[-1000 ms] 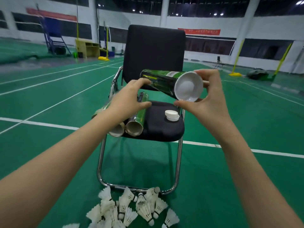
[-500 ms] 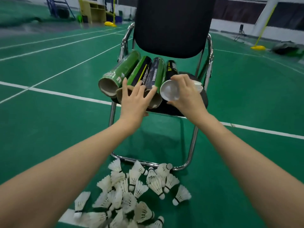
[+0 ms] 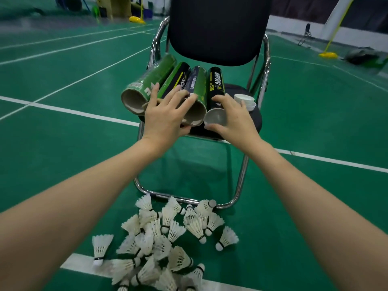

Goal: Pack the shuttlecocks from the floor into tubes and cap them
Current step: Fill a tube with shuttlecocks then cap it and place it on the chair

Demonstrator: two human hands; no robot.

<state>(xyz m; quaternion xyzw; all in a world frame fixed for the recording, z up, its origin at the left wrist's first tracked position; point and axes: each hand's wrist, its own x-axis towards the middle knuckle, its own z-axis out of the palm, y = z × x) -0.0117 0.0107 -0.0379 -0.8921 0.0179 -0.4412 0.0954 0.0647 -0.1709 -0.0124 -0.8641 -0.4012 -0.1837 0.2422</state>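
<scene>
Since a moment ago you have brought the capped black tube (image 3: pixel 216 89) down onto the chair (image 3: pixel 218 30) seat, laying it as the fourth in the row beside the three open tubes (image 3: pixel 159 82), and your view has dipped toward the floor. Your right hand (image 3: pixel 235 120) curls round the tube's near, white-capped end, grasping it; your left hand (image 3: pixel 165 116) lies with fingers spread flat over the mouths of the middle tubes, steadying them rather than gripping. Spare white caps (image 3: pixel 244 100) sit on the seat just right of the black tube. That likely means one tube is done, though its contents cannot be seen. The shuttlecocks (image 3: pixel 168 238) lie heaped on the green floor just in front of the chair's base, white-feathered, tumbled at all angles.
</scene>
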